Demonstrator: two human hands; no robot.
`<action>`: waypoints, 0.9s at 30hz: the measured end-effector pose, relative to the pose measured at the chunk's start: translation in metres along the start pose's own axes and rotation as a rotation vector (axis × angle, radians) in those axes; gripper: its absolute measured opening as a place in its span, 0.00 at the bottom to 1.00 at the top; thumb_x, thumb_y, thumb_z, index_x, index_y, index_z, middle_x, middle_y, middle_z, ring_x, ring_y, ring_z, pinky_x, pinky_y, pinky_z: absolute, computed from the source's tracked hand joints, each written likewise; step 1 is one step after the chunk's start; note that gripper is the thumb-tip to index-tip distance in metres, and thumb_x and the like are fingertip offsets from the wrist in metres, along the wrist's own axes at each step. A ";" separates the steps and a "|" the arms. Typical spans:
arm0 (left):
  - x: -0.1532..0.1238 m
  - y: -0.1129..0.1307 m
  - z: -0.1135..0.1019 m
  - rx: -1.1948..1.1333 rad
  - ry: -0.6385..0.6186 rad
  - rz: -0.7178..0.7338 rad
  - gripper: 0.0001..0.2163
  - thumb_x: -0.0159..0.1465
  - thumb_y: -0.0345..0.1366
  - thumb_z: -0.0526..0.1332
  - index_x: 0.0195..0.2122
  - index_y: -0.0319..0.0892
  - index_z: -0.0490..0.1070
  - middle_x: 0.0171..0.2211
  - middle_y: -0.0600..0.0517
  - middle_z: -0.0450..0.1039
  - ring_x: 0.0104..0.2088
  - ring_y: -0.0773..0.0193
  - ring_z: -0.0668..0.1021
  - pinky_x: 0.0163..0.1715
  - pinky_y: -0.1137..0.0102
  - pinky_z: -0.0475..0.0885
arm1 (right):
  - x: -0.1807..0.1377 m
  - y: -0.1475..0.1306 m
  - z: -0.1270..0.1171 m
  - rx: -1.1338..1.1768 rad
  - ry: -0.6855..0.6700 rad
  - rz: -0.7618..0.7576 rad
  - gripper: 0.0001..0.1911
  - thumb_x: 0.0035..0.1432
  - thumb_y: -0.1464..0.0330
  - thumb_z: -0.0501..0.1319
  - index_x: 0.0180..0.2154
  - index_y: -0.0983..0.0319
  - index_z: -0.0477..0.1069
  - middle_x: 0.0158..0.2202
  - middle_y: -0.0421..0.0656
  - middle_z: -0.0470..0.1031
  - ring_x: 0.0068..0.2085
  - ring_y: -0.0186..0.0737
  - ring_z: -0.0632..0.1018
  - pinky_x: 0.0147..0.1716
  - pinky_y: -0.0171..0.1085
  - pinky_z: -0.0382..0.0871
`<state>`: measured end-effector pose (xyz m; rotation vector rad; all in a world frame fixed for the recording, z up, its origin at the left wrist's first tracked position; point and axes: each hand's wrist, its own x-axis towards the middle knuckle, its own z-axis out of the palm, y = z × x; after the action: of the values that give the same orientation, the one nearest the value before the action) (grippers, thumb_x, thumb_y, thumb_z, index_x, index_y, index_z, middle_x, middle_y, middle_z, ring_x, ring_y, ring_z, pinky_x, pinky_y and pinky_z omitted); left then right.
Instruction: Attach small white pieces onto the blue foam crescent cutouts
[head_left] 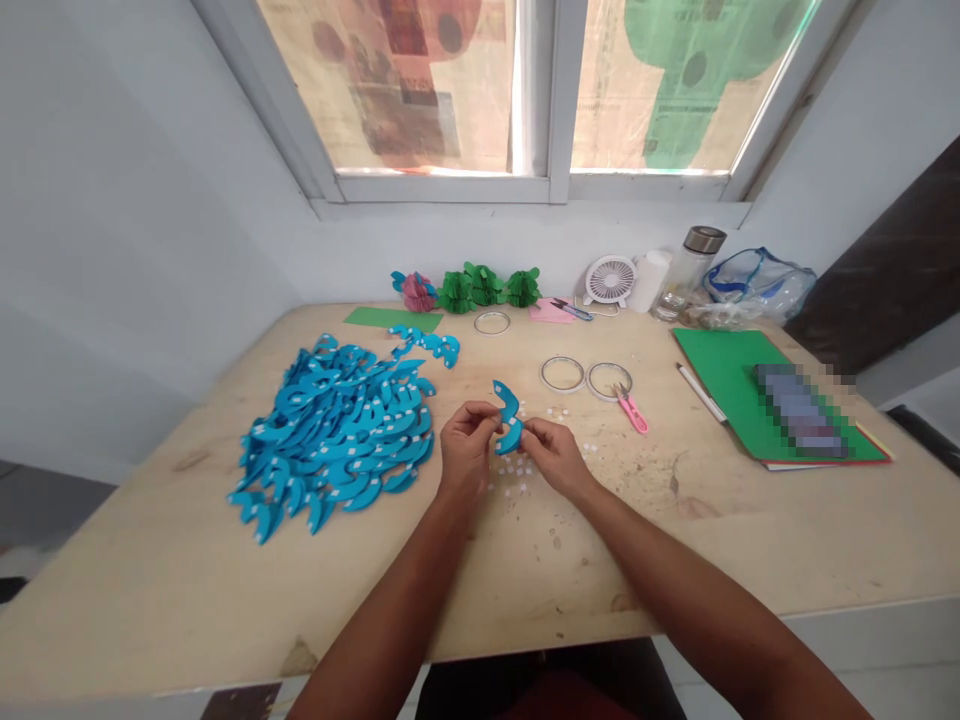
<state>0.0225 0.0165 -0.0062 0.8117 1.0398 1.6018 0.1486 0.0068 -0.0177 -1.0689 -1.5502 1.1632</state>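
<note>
Between my two hands, above the middle of the table, is a curved blue paper piece with small white squares on it. My left hand pinches its left side, and my right hand pinches its right side. The upper part of the piece curls up past my left fingertips. To the left lies a large heap of similar blue paper pieces, many with white squares. Small white paper squares are scattered on the table beneath and around my hands.
Tape rings and pink-handled snips lie right of centre. Along the wall stand green paper ornaments, a small fan and a glass bottle. A green folder with a blurred object and a pen lie right.
</note>
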 end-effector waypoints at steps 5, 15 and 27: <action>-0.002 -0.004 0.001 0.053 0.022 0.078 0.03 0.45 0.29 0.62 0.22 0.41 0.69 0.21 0.57 0.67 0.22 0.71 0.69 0.24 0.74 0.64 | 0.001 0.001 0.000 0.013 0.005 0.014 0.13 0.55 0.62 0.54 0.26 0.63 0.70 0.23 0.39 0.69 0.26 0.34 0.68 0.26 0.32 0.60; -0.004 -0.005 0.001 0.085 0.044 0.126 0.03 0.46 0.27 0.62 0.23 0.41 0.70 0.21 0.57 0.68 0.22 0.71 0.69 0.25 0.75 0.64 | -0.001 -0.006 -0.002 -0.021 0.018 0.007 0.16 0.56 0.63 0.52 0.21 0.62 0.66 0.21 0.38 0.67 0.26 0.34 0.68 0.27 0.32 0.60; -0.004 -0.009 0.000 0.148 0.054 0.184 0.03 0.46 0.27 0.62 0.22 0.40 0.70 0.22 0.56 0.69 0.22 0.71 0.70 0.25 0.75 0.65 | 0.000 -0.004 -0.002 -0.029 0.028 -0.003 0.17 0.58 0.63 0.51 0.21 0.63 0.66 0.21 0.38 0.68 0.26 0.34 0.69 0.28 0.31 0.60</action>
<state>0.0269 0.0134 -0.0148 0.9921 1.1604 1.7238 0.1500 0.0060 -0.0138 -1.0974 -1.5513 1.1223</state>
